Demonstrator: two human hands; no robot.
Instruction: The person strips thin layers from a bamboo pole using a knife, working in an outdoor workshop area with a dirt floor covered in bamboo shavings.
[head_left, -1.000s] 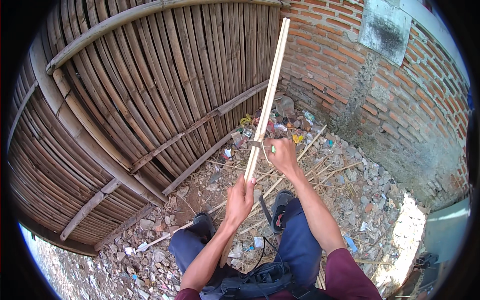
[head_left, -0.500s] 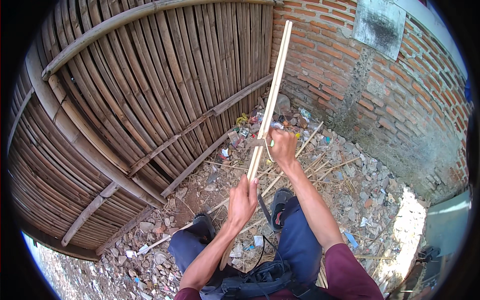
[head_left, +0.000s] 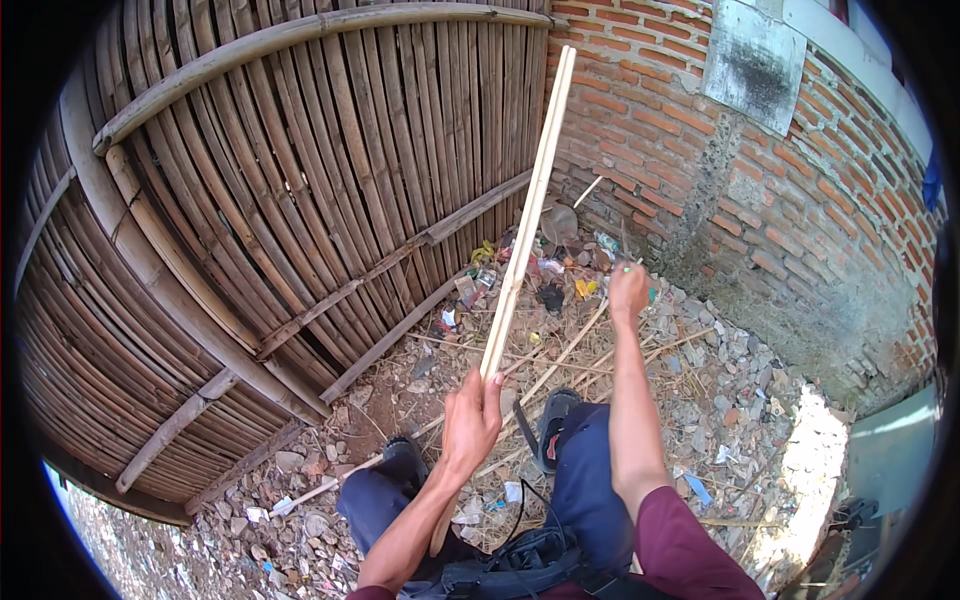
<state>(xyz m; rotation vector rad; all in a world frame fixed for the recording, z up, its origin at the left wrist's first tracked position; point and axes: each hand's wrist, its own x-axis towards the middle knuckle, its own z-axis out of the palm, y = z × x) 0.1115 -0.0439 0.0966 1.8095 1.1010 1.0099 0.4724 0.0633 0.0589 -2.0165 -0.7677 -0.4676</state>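
A long pale bamboo strip [head_left: 525, 235], with a groove running down its length, slants up and away from my left hand [head_left: 470, 420]. My left fingers are wrapped round its lower part, the thumb lying along its right side. To the right of the strip, and apart from it, my right hand [head_left: 628, 297] is closed round the handle of a knife. The knife's blade [head_left: 626, 240] points away from me and is smeared by motion. A short thin bamboo sliver [head_left: 588, 192] shows beyond it, in front of the brick wall.
A bamboo slat fence [head_left: 330, 190] stands on the left, a brick wall [head_left: 650, 130] at the far right. Stones, litter and loose bamboo sticks [head_left: 570, 350] cover the ground by my shoes [head_left: 555, 425]. A black bag [head_left: 520, 565] is at my waist.
The knife was against the bamboo strip; my right hand has swung it away to the right and forward. A thin sliver has come off. My left hand has moved slightly down and left.
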